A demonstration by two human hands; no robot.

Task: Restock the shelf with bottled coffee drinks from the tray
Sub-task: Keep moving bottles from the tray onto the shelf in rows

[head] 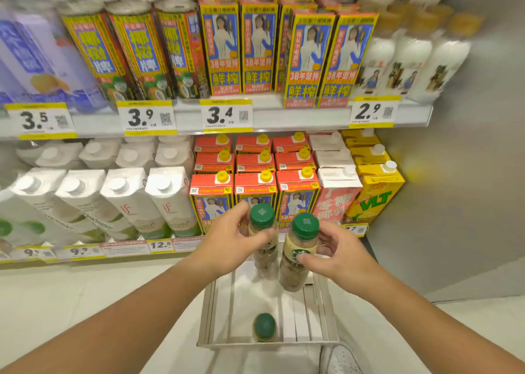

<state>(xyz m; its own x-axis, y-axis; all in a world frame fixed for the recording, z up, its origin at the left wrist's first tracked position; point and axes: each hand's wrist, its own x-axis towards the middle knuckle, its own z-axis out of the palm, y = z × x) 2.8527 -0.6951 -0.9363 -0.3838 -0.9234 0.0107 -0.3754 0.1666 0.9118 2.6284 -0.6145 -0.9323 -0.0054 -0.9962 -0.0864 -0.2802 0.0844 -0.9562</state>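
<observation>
Two coffee bottles with green caps are held upright above a white tray (216, 311) on the floor. My left hand (227, 245) grips the left bottle (262, 226) around its neck. My right hand (341, 255) grips the right bottle (301, 248) at its label. A third bottle (264, 326) stands in the tray near its front edge, seen from above. Both held bottles are in front of the lower shelf's red cartons (255, 186).
White cartons (127, 200) fill the lower shelf at left, and a yellow VLT carton (375, 197) stands at right. The upper shelf (284, 115) carries cans, yellow cartons and price tags. A grey wall rises at right. A white shoe (341, 359) is beside the tray.
</observation>
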